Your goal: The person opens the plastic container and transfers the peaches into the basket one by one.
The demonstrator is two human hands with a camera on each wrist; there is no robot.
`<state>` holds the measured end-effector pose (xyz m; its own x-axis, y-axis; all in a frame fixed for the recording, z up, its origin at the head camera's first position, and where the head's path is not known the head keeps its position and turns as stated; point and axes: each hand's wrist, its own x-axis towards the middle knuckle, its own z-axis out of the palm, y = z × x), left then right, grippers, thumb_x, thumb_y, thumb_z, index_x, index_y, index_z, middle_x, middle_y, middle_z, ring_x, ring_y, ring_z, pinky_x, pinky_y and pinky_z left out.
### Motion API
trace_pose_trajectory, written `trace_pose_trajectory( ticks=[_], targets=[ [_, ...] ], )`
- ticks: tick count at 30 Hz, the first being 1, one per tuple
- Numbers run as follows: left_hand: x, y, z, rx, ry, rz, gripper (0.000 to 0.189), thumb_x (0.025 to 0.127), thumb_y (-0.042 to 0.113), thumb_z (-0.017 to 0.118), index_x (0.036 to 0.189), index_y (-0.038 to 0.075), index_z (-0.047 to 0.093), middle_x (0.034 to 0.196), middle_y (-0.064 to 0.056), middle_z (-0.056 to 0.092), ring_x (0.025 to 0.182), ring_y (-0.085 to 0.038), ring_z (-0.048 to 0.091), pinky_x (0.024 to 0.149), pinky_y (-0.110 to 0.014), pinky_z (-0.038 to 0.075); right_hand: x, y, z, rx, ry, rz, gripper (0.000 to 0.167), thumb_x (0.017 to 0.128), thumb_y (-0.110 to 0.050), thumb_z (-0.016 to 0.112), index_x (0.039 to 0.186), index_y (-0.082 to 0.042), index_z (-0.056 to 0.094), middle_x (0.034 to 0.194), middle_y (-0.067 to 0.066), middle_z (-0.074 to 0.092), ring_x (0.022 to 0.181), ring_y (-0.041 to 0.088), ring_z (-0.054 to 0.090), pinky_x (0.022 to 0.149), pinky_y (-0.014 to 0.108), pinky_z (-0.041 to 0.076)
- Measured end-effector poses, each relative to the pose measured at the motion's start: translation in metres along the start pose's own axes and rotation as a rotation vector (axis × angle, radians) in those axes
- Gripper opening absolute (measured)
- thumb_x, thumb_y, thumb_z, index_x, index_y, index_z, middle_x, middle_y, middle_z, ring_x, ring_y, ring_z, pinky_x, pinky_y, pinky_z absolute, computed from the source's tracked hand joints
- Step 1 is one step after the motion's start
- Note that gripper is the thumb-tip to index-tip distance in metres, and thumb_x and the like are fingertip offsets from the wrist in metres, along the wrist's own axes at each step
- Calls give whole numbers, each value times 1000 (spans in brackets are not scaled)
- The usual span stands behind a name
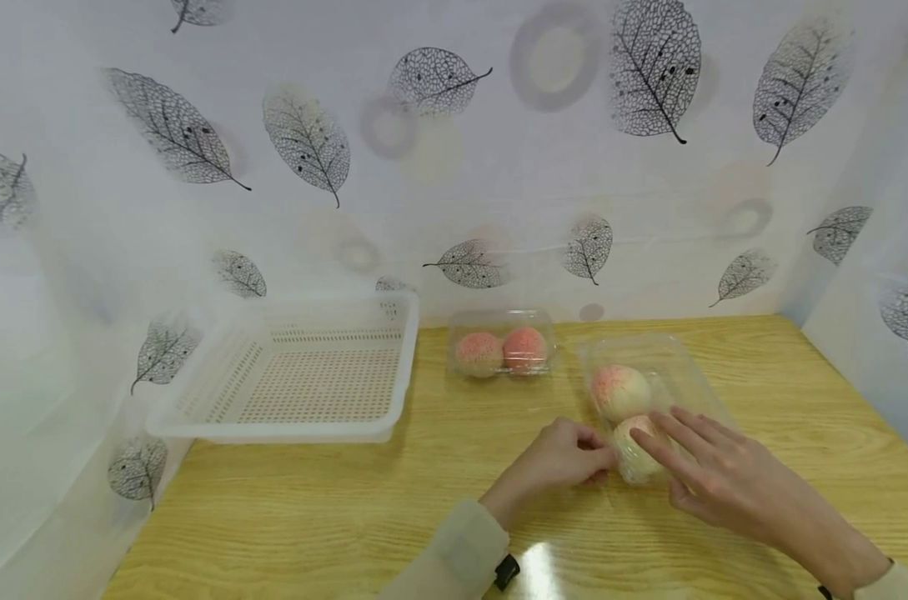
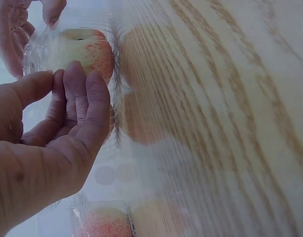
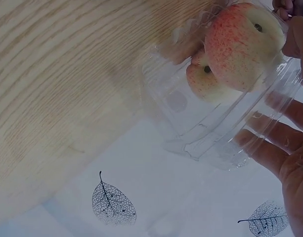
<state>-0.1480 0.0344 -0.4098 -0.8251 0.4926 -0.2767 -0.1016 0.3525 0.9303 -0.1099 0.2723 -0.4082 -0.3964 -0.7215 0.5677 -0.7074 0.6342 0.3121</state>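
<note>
A clear plastic clamshell box on the table holds two pale, pink-blushed peaches, a far peach and a near peach. At the box's near left edge, my left hand pinches the rim between thumb and fingertips. My right hand reaches over the near peach from the right, its fingers straight and spread. In the right wrist view, those fingers show against the clear plastic lid. How far the lid stands from the base is hard to tell.
A second clear box with two pinker peaches stands at the table's back, near the wall. To its left is a white perforated basket. Leaf-printed sheeting lines the back and sides of the wooden table.
</note>
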Motion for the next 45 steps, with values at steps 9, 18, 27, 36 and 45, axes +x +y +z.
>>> trace_pose_trajectory(
  ticks=[9,18,27,36,45],
  targets=[
    [2,1,-1,-46,-19,-42,17,95,15,68,81,7,73,72,-1,69,65,-10,63,65,-26,58,-1,2,4,-28,56,-41,56,112,-45,28,127,-9,68,111,16,75,94,36,73,69,45,62],
    [3,3,-1,-69,-2,-52,18,95,13,68,78,7,72,72,-1,69,65,-9,63,66,-26,59,3,2,10,-58,97,-62,54,111,-46,31,117,-8,69,104,18,74,83,39,73,62,47,61],
    [2,3,2,-86,27,-35,16,94,10,69,79,3,71,70,-1,68,65,-9,63,67,-27,61,3,1,16,-76,115,-56,47,109,-39,35,112,-5,68,104,20,73,82,40,73,62,49,61],
    [1,2,2,23,26,21,19,93,15,70,76,8,71,67,2,66,61,-5,57,57,-18,48,5,2,16,-51,184,6,50,106,-40,41,112,-1,71,97,16,75,72,35,73,48,40,57],
    [-1,-1,1,73,-9,40,23,96,20,68,75,11,70,67,6,64,60,-4,55,54,-17,43,9,-1,13,-12,239,38,48,103,-42,46,107,-3,74,92,12,75,67,29,72,39,36,51]
  ],
)
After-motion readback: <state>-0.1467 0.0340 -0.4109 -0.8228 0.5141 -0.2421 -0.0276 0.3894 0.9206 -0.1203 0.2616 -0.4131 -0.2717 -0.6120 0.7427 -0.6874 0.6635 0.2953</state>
